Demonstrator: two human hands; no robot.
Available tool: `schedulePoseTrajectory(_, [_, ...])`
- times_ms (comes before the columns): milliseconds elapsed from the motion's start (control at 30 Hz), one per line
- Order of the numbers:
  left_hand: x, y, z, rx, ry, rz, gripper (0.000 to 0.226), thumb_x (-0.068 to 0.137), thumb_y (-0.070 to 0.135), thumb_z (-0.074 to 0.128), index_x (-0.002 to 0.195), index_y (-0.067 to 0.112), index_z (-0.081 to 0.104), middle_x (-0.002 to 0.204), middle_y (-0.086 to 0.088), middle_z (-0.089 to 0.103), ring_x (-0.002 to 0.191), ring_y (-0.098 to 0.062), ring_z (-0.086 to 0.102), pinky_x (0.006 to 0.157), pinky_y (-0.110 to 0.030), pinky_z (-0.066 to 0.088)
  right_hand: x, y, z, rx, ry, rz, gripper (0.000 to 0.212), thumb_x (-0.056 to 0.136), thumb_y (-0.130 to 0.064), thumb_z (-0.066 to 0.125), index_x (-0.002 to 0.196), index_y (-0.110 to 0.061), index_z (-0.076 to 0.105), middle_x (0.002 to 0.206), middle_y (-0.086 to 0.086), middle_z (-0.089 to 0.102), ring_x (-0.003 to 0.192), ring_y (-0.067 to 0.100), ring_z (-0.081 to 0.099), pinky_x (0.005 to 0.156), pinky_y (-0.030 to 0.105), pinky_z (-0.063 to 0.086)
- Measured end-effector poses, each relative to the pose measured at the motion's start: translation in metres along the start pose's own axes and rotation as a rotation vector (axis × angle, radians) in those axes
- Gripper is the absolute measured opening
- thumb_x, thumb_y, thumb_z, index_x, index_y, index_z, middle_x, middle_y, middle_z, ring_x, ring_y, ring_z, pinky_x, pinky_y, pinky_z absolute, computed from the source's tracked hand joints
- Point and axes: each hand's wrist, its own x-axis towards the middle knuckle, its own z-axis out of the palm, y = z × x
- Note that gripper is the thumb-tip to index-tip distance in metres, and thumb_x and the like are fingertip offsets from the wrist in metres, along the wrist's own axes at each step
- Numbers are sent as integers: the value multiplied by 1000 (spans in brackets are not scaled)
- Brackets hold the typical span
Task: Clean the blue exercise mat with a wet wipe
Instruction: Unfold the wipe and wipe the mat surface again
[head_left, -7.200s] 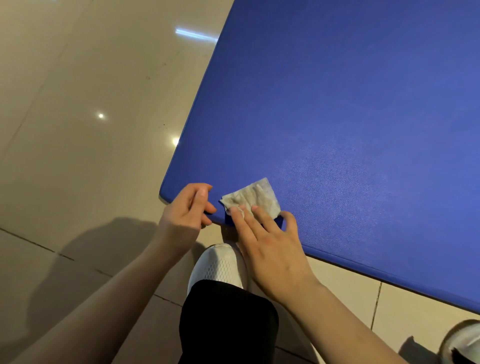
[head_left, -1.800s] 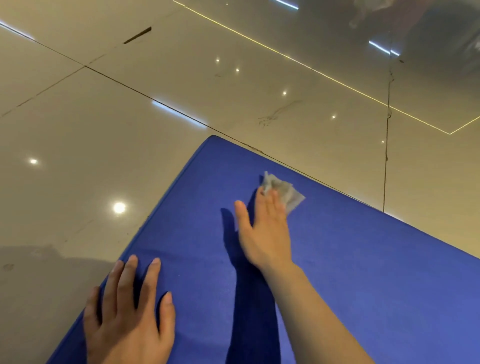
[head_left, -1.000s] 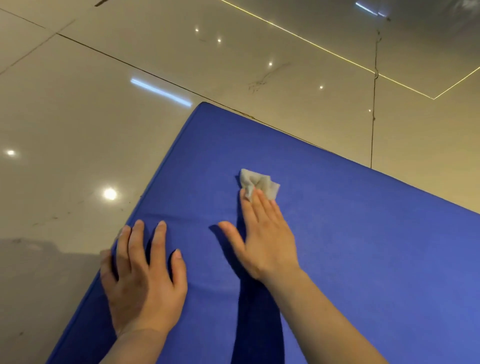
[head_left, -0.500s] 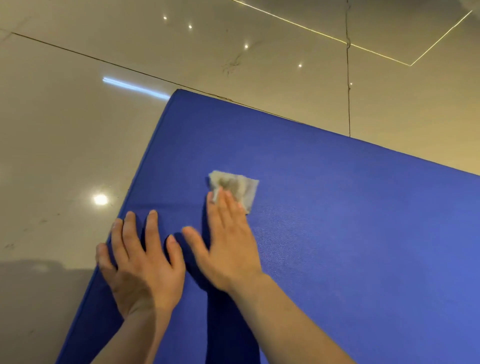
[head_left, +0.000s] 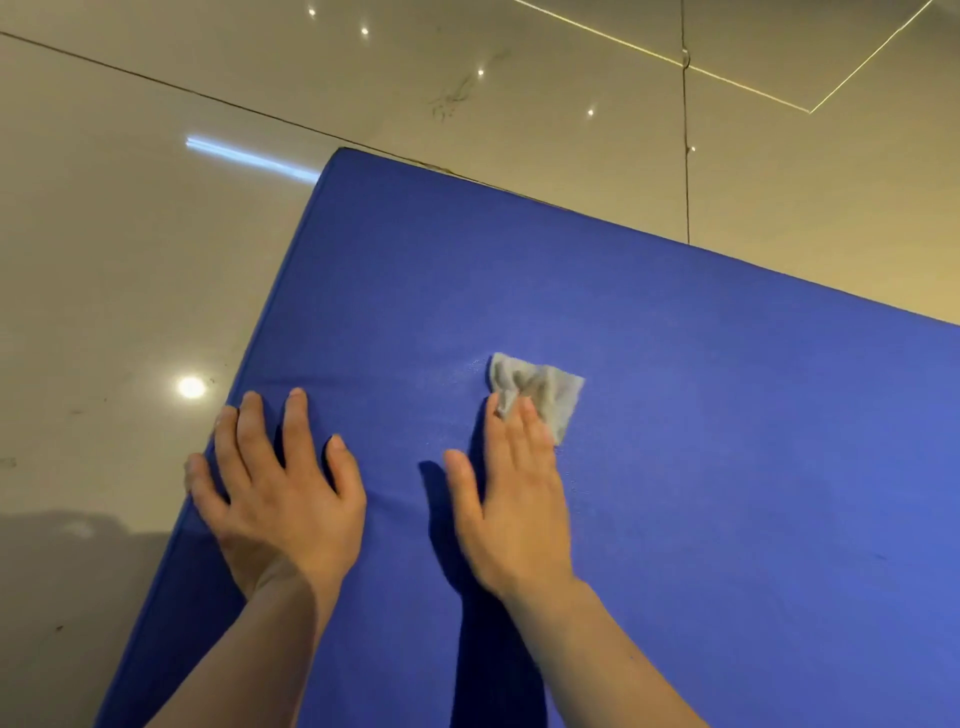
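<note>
Stretching across the frame is a glossy beige tiled floor (head_left: 119, 291) with dark grout lines and small bright light reflections. On it lies the blue mat (head_left: 727, 467), one corner pointing away and its left edge running down toward the lower left. The left hand (head_left: 283, 499) rests palm down on the mat at that left edge, fingers straight and spread wide, holding nothing; its outer fingers reach the border. Just beside it, the right hand (head_left: 511, 499) lies flat on the mat, thumb out to the side, its straight fingers close together and pressing on the near part of a crumpled grey-white wipe (head_left: 545, 387), which sits on the mat's surface well inside the edges.
</note>
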Motion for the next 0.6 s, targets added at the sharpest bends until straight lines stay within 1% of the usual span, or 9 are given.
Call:
schedulePoseTrajectory(100, [2, 0, 1, 8, -29, -23, 58, 93, 39, 30, 142, 11, 44, 149, -21, 36, 140, -37, 28, 112, -59, 17, -25, -39, 30, -41, -110, -284, 71, 100, -59, 16, 153, -13, 29, 160, 4, 25, 150, 15, 11, 120, 32, 7])
schedulePoseTrajectory(167, [2, 0, 0, -2, -38, -20, 58, 93, 39, 31, 141, 11, 44, 149, -20, 35, 141, -36, 27, 112, -59, 17, -31, -29, 21, -136, -128, -380, 65, 102, -55, 24, 148, -12, 40, 155, 6, 36, 147, 17, 22, 119, 34, 17])
schedulePoseTrajectory(200, [2, 1, 0, -6, -41, -13, 58, 93, 39, 32, 141, 10, 44, 149, -21, 35, 141, -37, 27, 112, -59, 16, -32, -13, 14, -191, -113, -388, 65, 102, -54, 24, 146, -11, 44, 153, 6, 40, 145, 18, 27, 117, 35, 21])
schedulePoseTrajectory(267, [3, 2, -2, 3, -39, 2, 57, 93, 37, 33, 142, 10, 43, 149, -21, 35, 141, -37, 26, 112, -59, 17, -32, 27, -7, -293, -59, -295, 67, 103, -54, 19, 145, -8, 45, 151, 7, 42, 143, 21, 32, 117, 35, 22])
schedulePoseTrajectory(333, [4, 1, -1, 15, -50, 9, 56, 94, 37, 32, 143, 10, 42, 149, -21, 35, 141, -37, 26, 112, -60, 16, -36, 57, -25, -324, -20, -101, 72, 102, -57, 13, 149, -8, 37, 155, 4, 35, 146, 20, 27, 118, 33, 19])
schedulePoseTrajectory(400, [3, 0, -1, 20, -66, 5, 56, 95, 37, 31, 143, 10, 41, 150, -21, 34, 142, -37, 25, 113, -59, 15, -42, 60, -31, -237, 5, 91, 77, 95, -62, 7, 155, -16, 22, 159, -10, 15, 149, 8, 8, 120, 30, 15])
schedulePoseTrajectory(467, [2, -1, -2, 13, -81, 15, 55, 96, 36, 31, 143, 10, 41, 150, -21, 34, 142, -37, 25, 112, -60, 15, -47, 39, -23, -83, 9, 213, 83, 85, -67, 3, 156, -25, 9, 155, -22, -3, 145, -4, -10, 122, 29, 12])
schedulePoseTrajectory(533, [2, -2, -3, 20, -83, 40, 53, 97, 35, 33, 143, 10, 42, 150, -22, 34, 142, -37, 26, 111, -60, 16, -51, 4, -7, -12, -6, 142, 85, 84, -68, 4, 156, -25, 6, 156, -20, -6, 144, -4, -14, 122, 27, 4])
schedulePoseTrajectory(600, [4, -3, -5, 6, -120, 37, 52, 98, 35, 35, 145, 12, 40, 154, -19, 30, 144, -35, 21, 113, -59, 12, -63, -33, 12, 61, -112, -60, 82, 91, -68, 4, 157, -19, 11, 160, -10, -3, 147, 3, -10, 120, 24, -6])
